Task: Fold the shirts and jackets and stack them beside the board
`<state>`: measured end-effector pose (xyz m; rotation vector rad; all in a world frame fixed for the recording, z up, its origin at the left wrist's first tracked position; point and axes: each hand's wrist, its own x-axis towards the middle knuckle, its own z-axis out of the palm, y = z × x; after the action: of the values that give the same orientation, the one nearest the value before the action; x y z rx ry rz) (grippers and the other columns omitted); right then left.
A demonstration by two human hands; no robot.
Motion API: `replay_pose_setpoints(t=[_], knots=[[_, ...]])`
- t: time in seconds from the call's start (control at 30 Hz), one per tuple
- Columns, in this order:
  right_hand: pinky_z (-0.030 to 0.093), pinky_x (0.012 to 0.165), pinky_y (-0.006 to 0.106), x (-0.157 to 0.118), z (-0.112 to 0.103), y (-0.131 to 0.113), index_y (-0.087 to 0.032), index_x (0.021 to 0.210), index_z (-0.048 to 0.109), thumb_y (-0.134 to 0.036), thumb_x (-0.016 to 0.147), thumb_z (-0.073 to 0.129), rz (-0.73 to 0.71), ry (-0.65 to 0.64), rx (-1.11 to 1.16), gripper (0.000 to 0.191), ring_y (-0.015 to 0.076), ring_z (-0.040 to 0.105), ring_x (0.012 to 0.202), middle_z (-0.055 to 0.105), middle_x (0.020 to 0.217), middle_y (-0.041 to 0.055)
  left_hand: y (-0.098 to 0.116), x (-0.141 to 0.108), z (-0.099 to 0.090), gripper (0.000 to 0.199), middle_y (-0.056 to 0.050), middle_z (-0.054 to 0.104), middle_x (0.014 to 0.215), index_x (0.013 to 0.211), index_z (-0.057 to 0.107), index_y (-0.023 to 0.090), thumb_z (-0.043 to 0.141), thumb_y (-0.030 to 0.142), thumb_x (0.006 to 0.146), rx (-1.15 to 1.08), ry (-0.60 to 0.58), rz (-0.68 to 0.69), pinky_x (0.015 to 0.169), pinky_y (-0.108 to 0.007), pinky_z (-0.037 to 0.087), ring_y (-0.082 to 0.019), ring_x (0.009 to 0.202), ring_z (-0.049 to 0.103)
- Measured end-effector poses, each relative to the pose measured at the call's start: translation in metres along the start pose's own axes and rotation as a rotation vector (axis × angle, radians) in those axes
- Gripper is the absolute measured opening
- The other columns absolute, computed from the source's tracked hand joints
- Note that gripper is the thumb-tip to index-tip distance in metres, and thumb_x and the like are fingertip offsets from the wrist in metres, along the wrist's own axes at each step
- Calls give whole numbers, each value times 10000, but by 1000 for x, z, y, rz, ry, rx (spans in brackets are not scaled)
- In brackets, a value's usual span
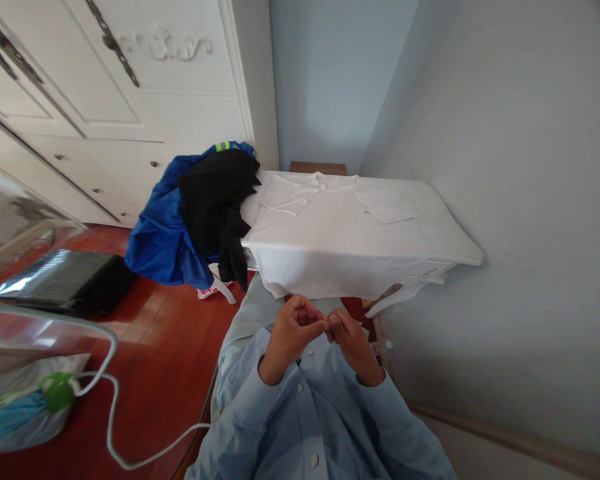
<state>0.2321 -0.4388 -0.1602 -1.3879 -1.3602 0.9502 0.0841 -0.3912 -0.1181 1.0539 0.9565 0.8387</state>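
Note:
My left hand (293, 335) and my right hand (351, 341) meet in front of my chest, fingertips touching. Both are closed in a pinch, and anything between the fingers is hidden or too small to make out. Just beyond them a white short-sleeved shirt (325, 227) lies spread on a narrow white table (445, 233). Its neck points to the far side, and its lower part hangs over the near edge. Neither hand touches the shirt.
A black garment (215, 197) and a blue garment (160, 233) are heaped at the table's left end. A white cabinet (190, 113) stands behind. To the left are a black ribbed case (60, 277), a white hose (111, 413) and a plastic bag (35, 427). A wall (530, 200) closes the right side.

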Motion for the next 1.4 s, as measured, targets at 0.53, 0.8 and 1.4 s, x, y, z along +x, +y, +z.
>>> replay_pose_setpoints(t=[0.53, 0.8, 1.4], knots=[[374, 552, 287, -1, -4, 6, -248, 693, 490, -625, 1005, 362, -20, -9, -65, 506, 152, 489, 544, 525, 587, -28, -7, 0, 3, 250, -31, 724, 762, 763, 527, 187, 767, 209, 694, 136, 12, 49, 635, -244, 511, -147, 689, 681], [389, 563, 281, 2, 3, 18, -247, 758, 524, -625, 1020, 300, -34, -38, -84, 511, 150, 527, 558, 554, 604, -24, -4, 0, 2, 278, 10, 688, 750, 771, 448, 213, 719, 235, 712, 113, -25, 42, 575, -258, 522, -155, 592, 695], [349, 497, 301, -5, 26, 12, -253, 649, 468, -804, 891, 376, 197, 103, 208, 609, 151, 421, 503, 448, 543, -29, -23, 3, 11, 166, 40, 584, 578, 745, 502, 210, 652, 278, 759, 46, -42, 64, 498, -260, 505, -142, 481, 605]])
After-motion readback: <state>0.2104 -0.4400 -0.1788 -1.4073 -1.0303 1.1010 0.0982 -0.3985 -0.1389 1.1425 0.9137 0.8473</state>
